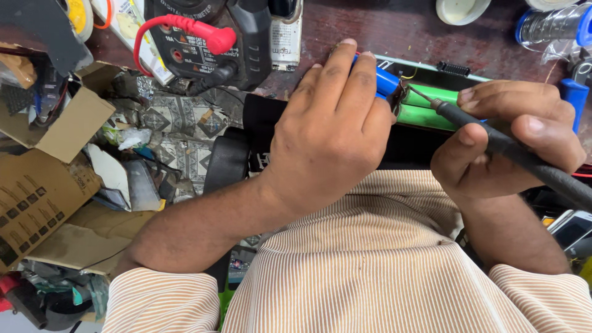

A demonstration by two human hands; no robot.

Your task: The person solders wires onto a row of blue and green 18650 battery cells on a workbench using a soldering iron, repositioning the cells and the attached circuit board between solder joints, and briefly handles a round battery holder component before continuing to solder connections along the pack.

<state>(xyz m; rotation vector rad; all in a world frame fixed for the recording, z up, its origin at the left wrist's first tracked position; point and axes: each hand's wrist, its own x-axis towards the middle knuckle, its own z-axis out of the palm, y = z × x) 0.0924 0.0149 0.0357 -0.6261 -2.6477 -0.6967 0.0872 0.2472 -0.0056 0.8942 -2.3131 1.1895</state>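
Under the left hand, one blue cell, two green cells

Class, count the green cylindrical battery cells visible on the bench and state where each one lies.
2. One green cell lies just above the soldering iron tip; the second green cell lies below it, beside the right hand. The left hand may hide more.
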